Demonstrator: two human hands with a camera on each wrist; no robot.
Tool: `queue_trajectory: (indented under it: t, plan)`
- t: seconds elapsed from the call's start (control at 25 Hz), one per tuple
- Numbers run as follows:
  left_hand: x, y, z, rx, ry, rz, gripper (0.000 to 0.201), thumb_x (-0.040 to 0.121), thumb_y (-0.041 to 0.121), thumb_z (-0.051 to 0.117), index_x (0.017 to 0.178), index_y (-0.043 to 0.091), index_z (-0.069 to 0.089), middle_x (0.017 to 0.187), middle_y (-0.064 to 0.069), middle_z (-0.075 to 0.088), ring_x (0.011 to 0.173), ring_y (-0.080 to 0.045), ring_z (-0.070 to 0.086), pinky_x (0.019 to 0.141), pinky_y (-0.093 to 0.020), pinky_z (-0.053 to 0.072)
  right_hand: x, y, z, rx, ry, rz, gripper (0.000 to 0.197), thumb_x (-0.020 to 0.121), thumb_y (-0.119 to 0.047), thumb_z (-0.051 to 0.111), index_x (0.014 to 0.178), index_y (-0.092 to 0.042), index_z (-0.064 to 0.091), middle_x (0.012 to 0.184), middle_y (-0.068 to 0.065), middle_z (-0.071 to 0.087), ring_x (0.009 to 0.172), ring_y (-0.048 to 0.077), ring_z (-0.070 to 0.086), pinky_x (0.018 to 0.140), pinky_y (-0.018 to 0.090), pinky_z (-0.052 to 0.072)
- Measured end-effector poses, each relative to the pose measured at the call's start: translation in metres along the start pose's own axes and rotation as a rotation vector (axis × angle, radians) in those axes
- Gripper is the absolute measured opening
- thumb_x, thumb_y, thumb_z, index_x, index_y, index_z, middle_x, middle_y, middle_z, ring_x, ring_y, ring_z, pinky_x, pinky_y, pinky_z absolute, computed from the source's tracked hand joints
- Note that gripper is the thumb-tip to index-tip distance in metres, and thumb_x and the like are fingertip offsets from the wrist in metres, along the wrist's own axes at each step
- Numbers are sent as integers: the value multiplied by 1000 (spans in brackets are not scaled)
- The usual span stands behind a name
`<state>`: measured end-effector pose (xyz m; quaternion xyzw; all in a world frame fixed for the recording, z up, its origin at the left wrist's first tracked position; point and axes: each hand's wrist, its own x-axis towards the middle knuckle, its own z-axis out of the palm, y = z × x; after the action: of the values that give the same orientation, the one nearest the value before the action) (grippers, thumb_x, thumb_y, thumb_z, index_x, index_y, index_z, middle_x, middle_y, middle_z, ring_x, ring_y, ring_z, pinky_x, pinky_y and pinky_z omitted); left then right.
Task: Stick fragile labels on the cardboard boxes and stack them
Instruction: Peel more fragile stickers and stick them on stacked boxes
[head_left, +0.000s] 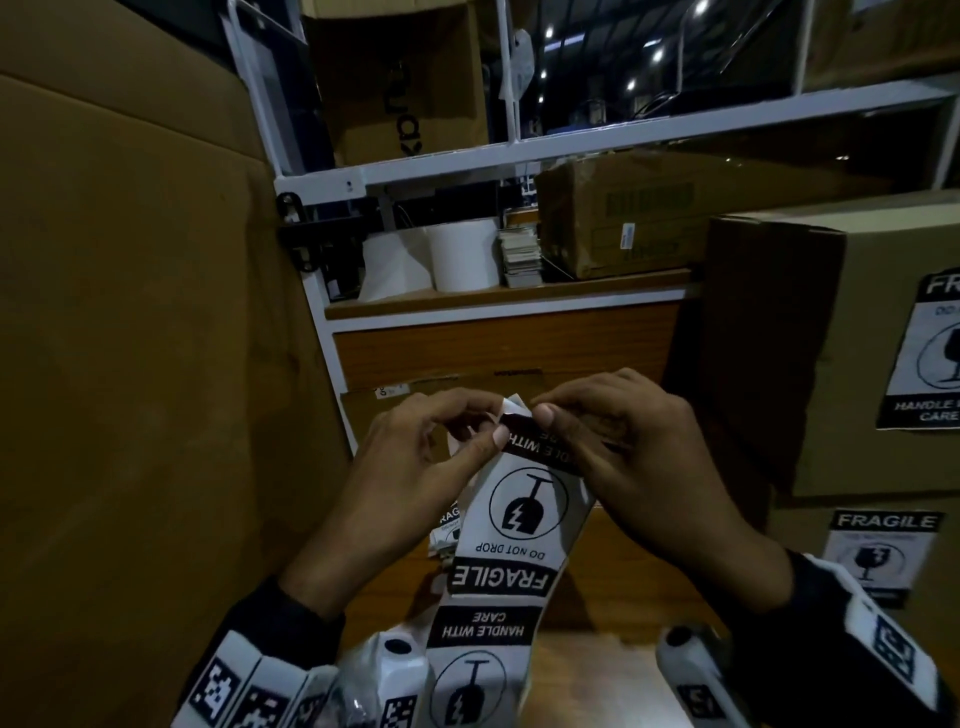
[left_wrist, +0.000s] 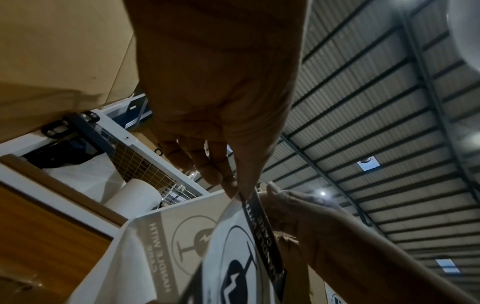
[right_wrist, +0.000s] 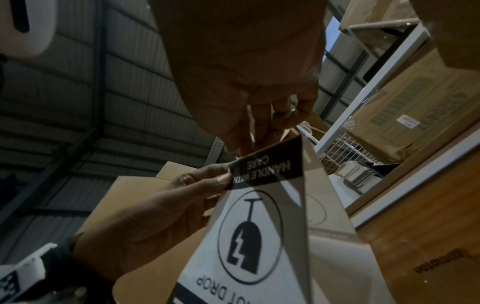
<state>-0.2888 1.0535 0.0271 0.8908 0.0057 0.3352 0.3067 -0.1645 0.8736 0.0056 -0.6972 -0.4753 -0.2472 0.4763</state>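
A strip of black-and-white fragile labels hangs upside down between my hands over the wooden table. My left hand pinches the top left corner of the strip between thumb and fingers. My right hand pinches the black "HANDLE WITH CARE" band of the top label at its upper edge. A white backing corner sticks up between the two thumbs. Two labelled cardboard boxes stand stacked at the right: the upper box and the lower box.
A big plain cardboard box fills the left side. Behind the hands stands a white shelf rack with white paper rolls, a worn carton and stacked cards. More loose labels lie on the wooden table.
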Motion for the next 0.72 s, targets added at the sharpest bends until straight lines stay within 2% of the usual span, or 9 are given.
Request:
queue_trajectory:
  t: [0.08,0.2,0.32,0.4,0.48,0.6,0.68,0.72]
  plan:
    - [-2,2,-2,34,3,38,24,92,39,68,116,39,73,105,22,68,103,-7,61,80,-30,49,1,-4,-2,47,-15,41,32,96,-54,56,104,-30,75,97,-19,67,95,2,62,71,36,59]
    - [-5,7,-6,98,11,146,27,93,42,65,118,35,72,105,21,68,102,-8,60,81,-37,53,4,-8,-2,113,-25,64,31,95,-53,57,104,-29,73,97,-15,68,92,5,66,68,36,62]
    - [-7,8,-10,190,19,190,31,94,51,58,117,34,71,105,21,68,101,-4,58,79,-40,54,3,-9,-2,76,-57,60,31,98,-57,48,105,-32,65,98,-15,65,89,7,67,66,36,62]
    - [-8,7,-12,191,13,183,28,94,52,59,113,35,71,103,23,66,100,-4,58,77,-41,53,3,-9,-6,57,-54,95,27,100,-57,44,104,-35,59,98,-14,63,87,7,66,62,36,62]
    - [-10,6,-14,163,12,142,19,94,48,63,108,38,72,99,24,66,99,-5,58,77,-40,53,2,-11,-10,98,-56,151,25,99,-57,43,103,-35,56,98,-13,63,87,6,67,61,35,63]
    - [-12,6,-10,77,27,45,11,90,46,69,101,45,69,102,26,64,101,-2,58,79,-30,48,1,-22,-6,232,-105,182,23,97,-55,45,100,-34,56,96,-13,66,87,5,69,62,37,64]
    - [-14,10,-3,15,-1,2,21,88,56,66,101,41,71,102,27,67,101,3,61,78,-26,51,-2,-30,0,329,-126,194,21,100,-48,49,99,-29,59,94,-7,68,82,12,71,60,41,62]
    - [-16,11,2,0,0,-2,23,88,57,65,101,39,72,99,26,70,97,4,64,76,-21,51,-3,-30,2,300,-133,180,21,101,-47,49,99,-27,59,89,-5,67,79,14,69,60,43,60]
